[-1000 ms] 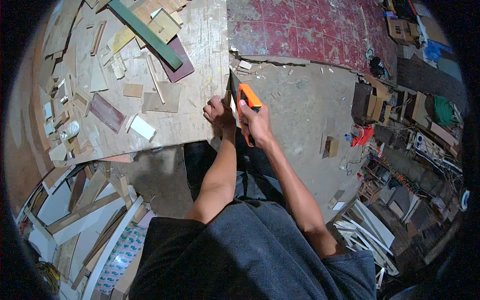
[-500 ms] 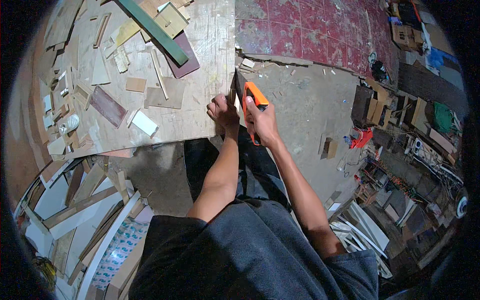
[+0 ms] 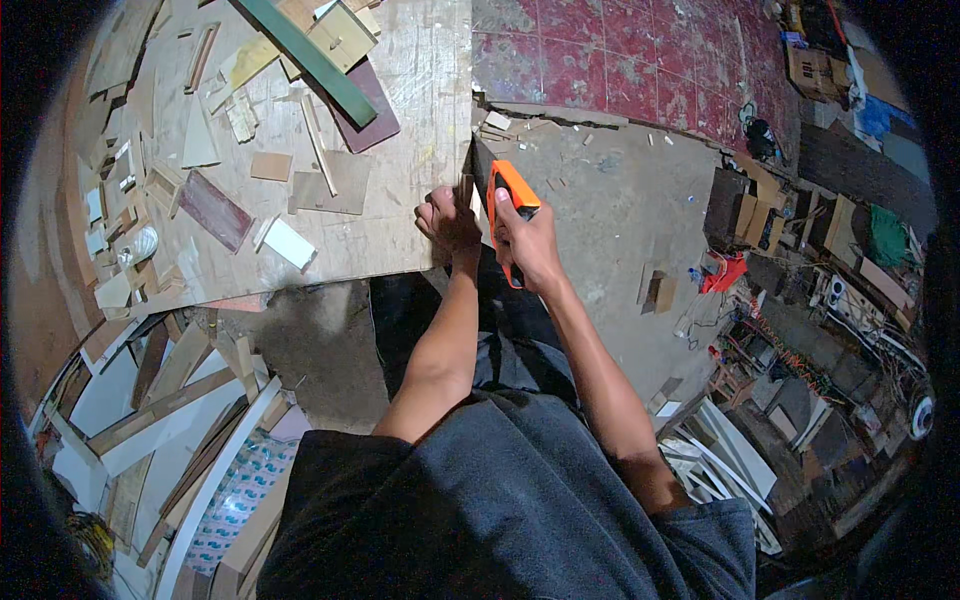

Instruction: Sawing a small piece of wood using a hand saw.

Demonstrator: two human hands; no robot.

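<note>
My right hand [image 3: 527, 243] is wrapped round the orange and black handle of a hand saw [image 3: 516, 187]. The saw's dark blade points away from me along the right edge of the wooden worktable [image 3: 380, 235]. Close to the blade, my left hand [image 3: 449, 222] is closed on a small dark strip of wood [image 3: 466, 190] at the table's near right corner. Part of that strip is hidden by my fingers. Whether the blade touches the strip, I cannot tell.
On the table lie a long green board [image 3: 310, 65], a dark red panel [image 3: 368, 115], a white block [image 3: 288, 245] and several wood offcuts. Piled boards [image 3: 180, 400] stand at the lower left. Boxes and tools [image 3: 760, 220] crowd the right side beyond the concrete floor [image 3: 610, 200].
Both hands keep almost the same place and hold. The saw has shifted only very slightly beside the table edge.
</note>
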